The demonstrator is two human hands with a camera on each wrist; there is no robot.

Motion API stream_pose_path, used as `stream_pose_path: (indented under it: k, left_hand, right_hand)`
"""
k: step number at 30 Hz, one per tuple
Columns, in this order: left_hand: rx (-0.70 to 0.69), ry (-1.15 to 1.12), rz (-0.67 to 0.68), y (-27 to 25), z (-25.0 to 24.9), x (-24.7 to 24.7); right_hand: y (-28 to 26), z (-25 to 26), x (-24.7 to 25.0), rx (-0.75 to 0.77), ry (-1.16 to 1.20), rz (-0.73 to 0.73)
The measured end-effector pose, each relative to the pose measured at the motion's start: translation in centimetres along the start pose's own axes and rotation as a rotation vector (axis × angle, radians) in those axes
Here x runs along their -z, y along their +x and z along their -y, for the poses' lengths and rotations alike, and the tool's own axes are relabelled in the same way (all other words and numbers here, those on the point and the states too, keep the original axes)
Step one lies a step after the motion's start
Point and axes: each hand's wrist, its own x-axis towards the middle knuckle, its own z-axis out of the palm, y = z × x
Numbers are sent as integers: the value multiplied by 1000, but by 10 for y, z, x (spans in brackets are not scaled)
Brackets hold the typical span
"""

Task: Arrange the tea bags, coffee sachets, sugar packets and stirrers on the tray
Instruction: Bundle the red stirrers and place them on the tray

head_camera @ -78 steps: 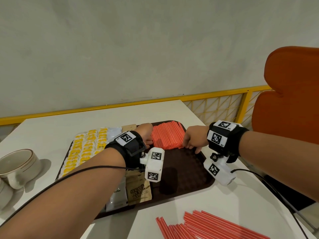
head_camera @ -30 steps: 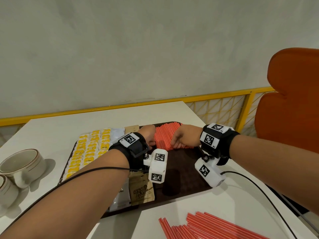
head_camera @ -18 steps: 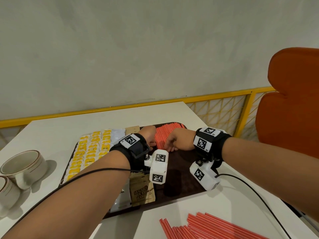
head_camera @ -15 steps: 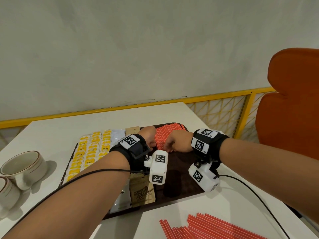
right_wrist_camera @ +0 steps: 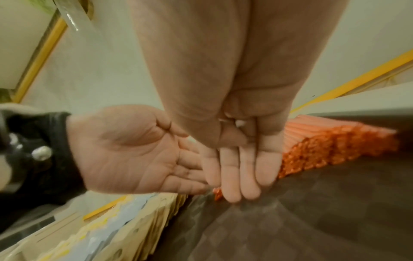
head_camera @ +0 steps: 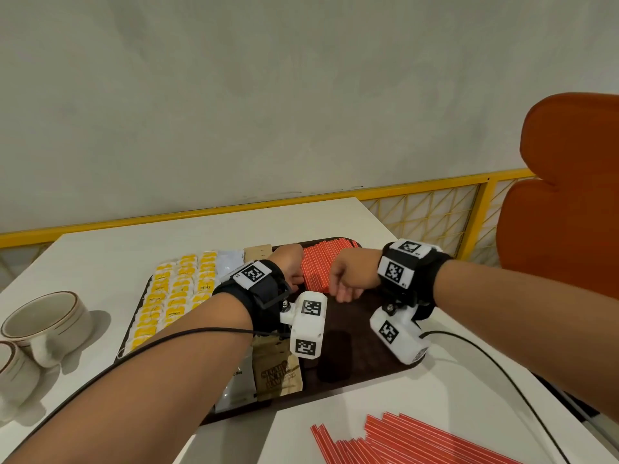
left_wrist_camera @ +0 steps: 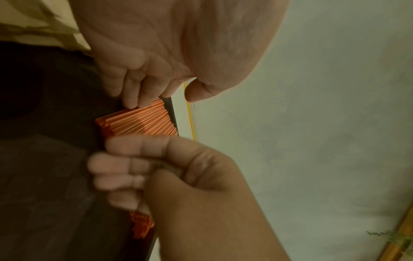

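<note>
Your hands bracket the stirrer stack on the tray.

The red stirrers (head_camera: pixel 320 267) lie between your hands at the tray's (head_camera: pixel 365 346) far end; your left hand (right_wrist_camera: pixel 134 150) is spread flat, your right hand (head_camera: pixel 351 279) presses straight fingers at their near ends, yellow packets (head_camera: pixel 174 296) left of both.

- Brown tray (head_camera: pixel 361 366) on a white table (head_camera: pixel 110 259) — yellow tea bags (head_camera: pixel 174 293) at its left.
- Left hand (head_camera: pixel 289 266) and right hand (head_camera: pixel 353 274) touch the red stirrers (head_camera: pixel 318 266).
- Loose stirrers (head_camera: pixel 412 440) lie off the tray — near edge.
</note>
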Motion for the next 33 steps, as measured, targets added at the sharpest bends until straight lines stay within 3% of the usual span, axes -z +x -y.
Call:
stream_pose_path:
  k: [4, 10, 17, 26, 30, 33]
  left_hand:
    - [-7, 59, -6, -4, 0, -1]
    - [-10, 74, 11, -10, -1, -4]
    - [15, 80, 8, -20, -1, -4]
    - [-2, 11, 48, -25, 0, -2]
    - [-6, 65, 5, -20, -1, -1]
    - [-41, 70, -1, -22, -3, -3]
  right_hand:
    - [-9, -18, 15, -172, 28, 110]
    - [-10, -35, 4, -66, 0, -198]
    - [-15, -34, 5, -85, -81, -212]
    - [-18, -30, 15, -175, 1, -159]
    - [-17, -39, 33, -150, 141, -558]
    - [-9, -46, 35, -171, 119, -641]
